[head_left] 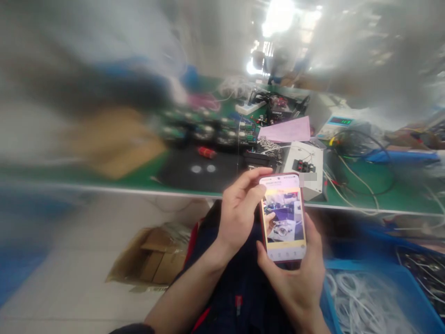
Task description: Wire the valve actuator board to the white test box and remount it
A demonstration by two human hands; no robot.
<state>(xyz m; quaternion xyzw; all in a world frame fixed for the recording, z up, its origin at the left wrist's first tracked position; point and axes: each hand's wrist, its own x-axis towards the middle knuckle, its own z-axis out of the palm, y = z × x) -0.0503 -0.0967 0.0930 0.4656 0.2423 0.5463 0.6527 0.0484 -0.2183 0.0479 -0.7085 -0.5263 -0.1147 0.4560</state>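
Observation:
A smartphone (pixel 283 218) in a dark red case is held upright over my lap, its screen lit with a picture. My right hand (pixel 299 278) grips it from below and behind, thumb on the lower left edge. My left hand (pixel 239 213) rests on the phone's left side, with fingers curled over its top left corner. Both hands sit just in front of the green workbench (pixel 361 195) edge.
On the bench lie a black mat (pixel 194 174), green circuit boards (pixel 222 132), a white box with red and black switches (pixel 306 169), pink paper (pixel 287 130), a meter (pixel 339 121) and cables. A blue bin of white cables (pixel 368 297) stands at right. A cardboard box (pixel 153 257) lies on the floor.

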